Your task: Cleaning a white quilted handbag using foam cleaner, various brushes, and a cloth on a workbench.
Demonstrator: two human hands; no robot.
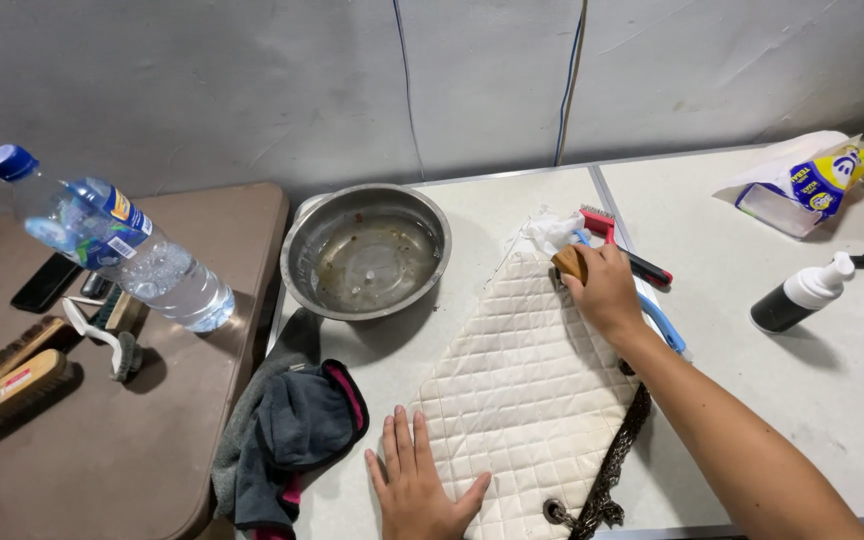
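Grey plastered wall with two thin cables running down it backs a white table (512, 205), and a brown table (132, 440) stands against its left edge. On the white top lies a cream quilted bag (527, 395), flat and slanting, with a dark chain strap (620, 450) trailing along its right side and a metal eyelet near its lower corner. The left hand (417, 480) lies open, palm down, fingers spread, pressing the bag's lower left edge and holding nothing. The right hand (607, 290) is closed around a small wooden-backed brush (570, 262), set against the bag's upper corner, where there is a bit of white foam. Just beyond that hand lie a red brush (624, 242) with a dark handle and a blue-handled brush (660, 322), partly hidden under the wrist. A steel bowl (366, 250) with a little murky water sits left of the bag, and a grey cloth with pink trim (292, 425) lies crumpled at the table's near left edge. To the right are a dark bottle with a white pump top (802, 295), lying tilted, and a white and yellow packet (802, 180). Over on the brown table are a clear water bottle with a blue cap (112, 240), tilted over, and wooden brushes (7, 375)
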